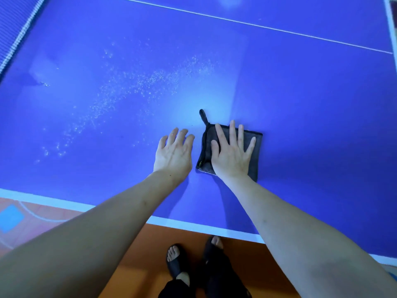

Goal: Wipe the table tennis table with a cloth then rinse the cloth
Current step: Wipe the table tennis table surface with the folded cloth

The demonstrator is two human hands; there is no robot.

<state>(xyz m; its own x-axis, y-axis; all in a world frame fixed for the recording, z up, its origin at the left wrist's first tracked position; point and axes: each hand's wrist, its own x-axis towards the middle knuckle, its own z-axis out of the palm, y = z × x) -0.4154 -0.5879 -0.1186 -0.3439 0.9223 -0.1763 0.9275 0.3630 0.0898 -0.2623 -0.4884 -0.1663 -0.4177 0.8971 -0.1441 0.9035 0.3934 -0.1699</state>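
Note:
A folded dark grey cloth [257, 145] with a small hanging loop lies flat on the blue table tennis table [300, 93], near its front edge. My right hand [232, 153] presses flat on the cloth with fingers spread. My left hand [174, 153] hovers or rests on the bare table just left of the cloth, fingers apart, holding nothing. A band of pale dust or droplets [133, 91] runs across the table surface to the left of my hands.
The net [12, 37] stands at the far left. A white centre line [257, 24] crosses the far part of the table, and a white edge line [193, 227] marks the near side. Below it are an orange floor and my feet in black sandals [178, 261].

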